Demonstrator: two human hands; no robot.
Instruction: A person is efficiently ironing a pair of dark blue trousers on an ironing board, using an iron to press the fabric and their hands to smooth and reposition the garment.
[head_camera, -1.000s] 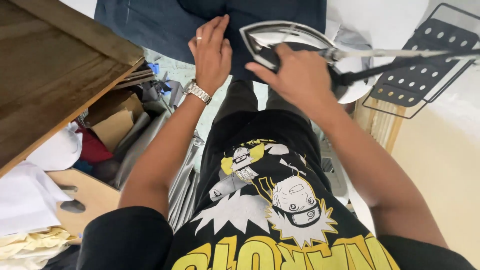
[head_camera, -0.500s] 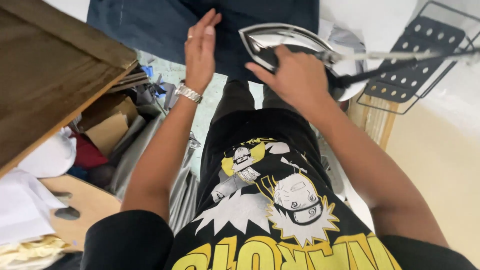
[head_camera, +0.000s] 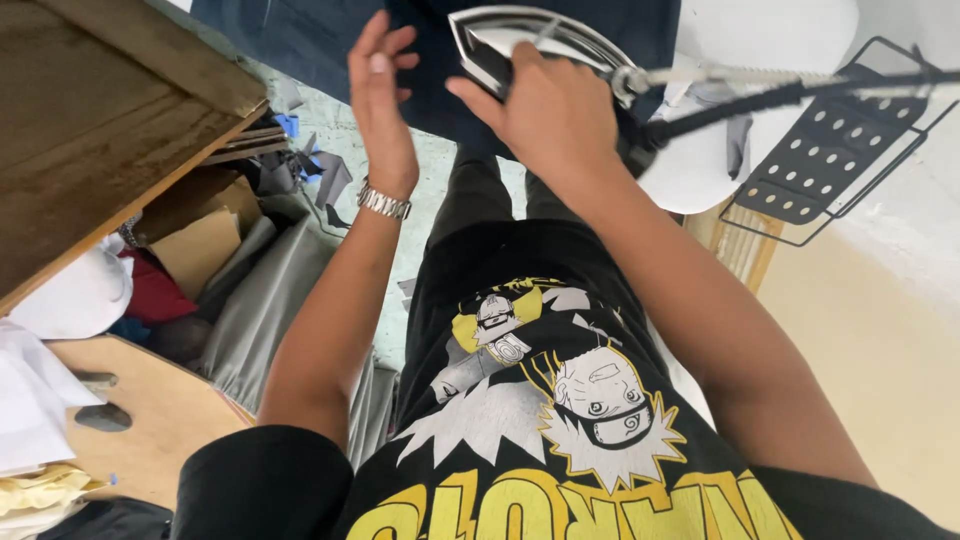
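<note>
Right hand (head_camera: 555, 115) clenched over the handle of a silver-edged metal clothes iron (head_camera: 520, 35), at 12 o'clock in the head view. Iron rests on dark navy blue fabric (head_camera: 300, 40) spread along the top edge. Left hand (head_camera: 380, 105) open, fingers straight, edge-on, grasping nothing, just at 9 o'clock of the iron, above the fabric. Silver metal wristwatch (head_camera: 384, 202) on left wrist. Black perforated metal rack (head_camera: 835, 160) at 2 o'clock; brown wooden tabletop (head_camera: 90, 130) at 10 o'clock.

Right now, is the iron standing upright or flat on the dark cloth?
Flat: the iron lies soleplate-down on the dark cloth, with the right hand gripping its handle from above.
</note>
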